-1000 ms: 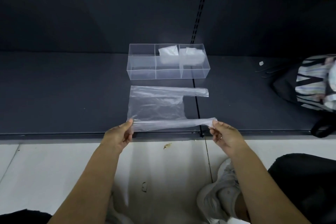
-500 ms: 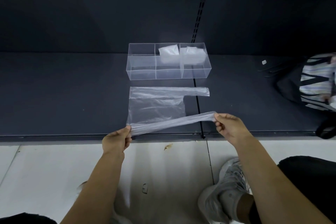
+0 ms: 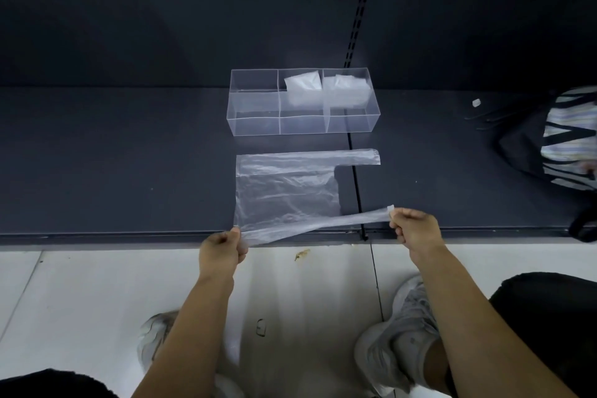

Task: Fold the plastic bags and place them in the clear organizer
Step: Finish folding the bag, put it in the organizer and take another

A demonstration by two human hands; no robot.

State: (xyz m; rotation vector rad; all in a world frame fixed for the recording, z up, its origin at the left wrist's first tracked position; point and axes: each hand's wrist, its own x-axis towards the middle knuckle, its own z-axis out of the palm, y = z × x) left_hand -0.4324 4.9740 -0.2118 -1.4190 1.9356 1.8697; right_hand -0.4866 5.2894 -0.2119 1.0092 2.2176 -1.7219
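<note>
Organizer (image 3: pixel 255 125) w/ 2 folded bags (image 3: pixel 303 89)

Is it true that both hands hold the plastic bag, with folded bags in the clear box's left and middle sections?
No: the head view shows folded bags in the middle and right sections of the clear box. The left hand and right hand do hold the plastic bag.

On the dark flat shelf (image 3: pixel 113 165), the clear rectangular plastic organizer (image 3: pixel 255 126) stands behind the flat transparent plastic bag (image 3: pixel 284 194), with a folded whitish plastic bag (image 3: pixel 303 89) in its middle compartment and a second folded bag (image 3: pixel 347 92) in its right one. The left hand (image 3: pixel 221 250) pinches the flat bag's near left corner and the right hand (image 3: pixel 416 229) its near handle's end, at the shelf's front lip; a striped fabric bag (image 3: pixel 568 139) lies far right
</note>
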